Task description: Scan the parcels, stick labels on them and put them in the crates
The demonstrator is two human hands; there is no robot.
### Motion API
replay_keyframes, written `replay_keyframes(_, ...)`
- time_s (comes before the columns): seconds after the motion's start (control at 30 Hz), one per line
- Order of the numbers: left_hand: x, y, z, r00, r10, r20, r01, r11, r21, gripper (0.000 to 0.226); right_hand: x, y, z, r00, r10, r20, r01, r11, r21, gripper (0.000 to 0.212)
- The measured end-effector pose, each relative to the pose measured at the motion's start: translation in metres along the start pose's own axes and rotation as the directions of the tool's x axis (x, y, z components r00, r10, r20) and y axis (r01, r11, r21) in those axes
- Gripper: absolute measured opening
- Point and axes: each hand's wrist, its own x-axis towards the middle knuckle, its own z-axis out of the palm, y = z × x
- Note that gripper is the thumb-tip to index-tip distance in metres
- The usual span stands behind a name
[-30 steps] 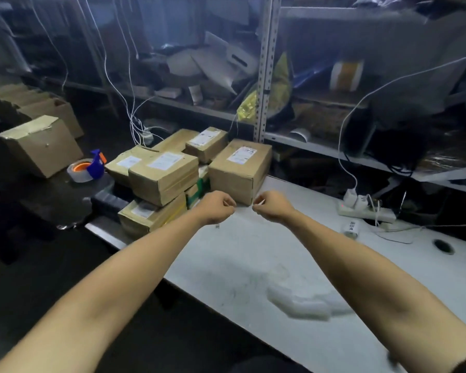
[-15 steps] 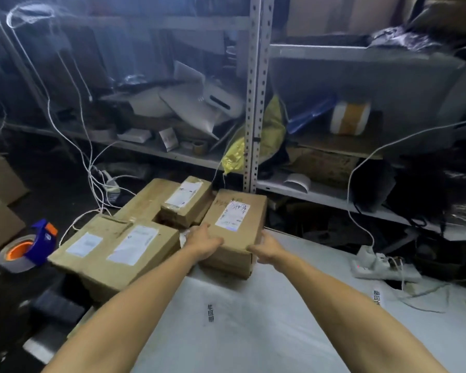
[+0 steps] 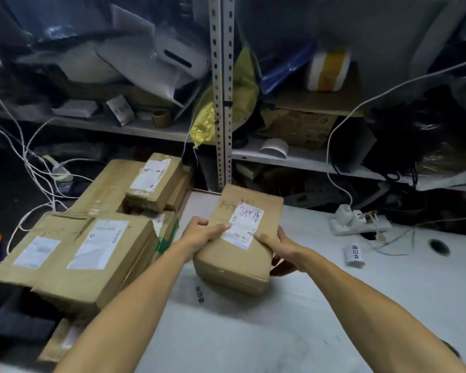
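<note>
A brown cardboard parcel (image 3: 250,211) with a white shipping label and handwriting on top sits tilted over the white table (image 3: 253,332). My left hand (image 3: 199,232) grips its left side with the thumb on top. My right hand (image 3: 280,249) holds its right side, fingers under the near corner. To the left, a stack of other brown parcels (image 3: 86,251) with white labels is piled at the table's left end, with a smaller parcel (image 3: 156,181) on top at the back.
A metal shelving rack (image 3: 221,103) full of clutter stands behind the table. A white power strip (image 3: 361,222) with cables lies at the right. A small label roll (image 3: 354,255) stands near it. White cables hang at the left. A cable hole (image 3: 439,246) is at far right.
My hands went from closed fists in the air to the parcel, gripped it on both sides, and pulled it away from the stack toward me and to the right.
</note>
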Motion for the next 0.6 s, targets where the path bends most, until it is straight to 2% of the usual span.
replay_keyframes(0.07,-0.011,-0.011,0.015,0.995,-0.026,0.092,0.037,0.993,-0.11,0.08,-0.01,0.027,-0.012,0.999,-0.033,0.017,0.032,0.998,0.057,0.093)
replay_keyframes(0.13,-0.025,-0.017,0.031,0.979,-0.044,0.198,0.086,0.974,-0.209,0.077,-0.023,0.049,-0.023,0.997,-0.061,0.053,0.055,0.993,0.102,0.092)
replay_keyframes(0.27,-0.05,-0.02,0.059,0.961,-0.029,0.273,0.07,0.988,-0.141,0.079,-0.05,0.086,-0.049,0.983,-0.183,0.023,0.18,0.98,0.089,0.083)
replay_keyframes(0.43,-0.063,-0.017,0.091,0.939,-0.023,0.343,0.05,0.996,-0.07,0.112,-0.084,0.121,-0.096,0.969,-0.246,-0.016,0.246,0.967,0.061,0.079)
replay_keyframes(0.53,-0.071,-0.008,0.113,0.909,-0.037,0.415,0.023,0.999,0.04,0.125,-0.105,0.135,-0.12,0.956,-0.287,-0.065,0.289,0.957,0.024,0.084)
replay_keyframes(0.6,-0.076,-0.001,0.129,0.885,-0.03,0.465,0.005,0.999,0.054,0.134,-0.116,0.148,-0.129,0.947,-0.305,-0.105,0.31,0.95,0.039,0.08)
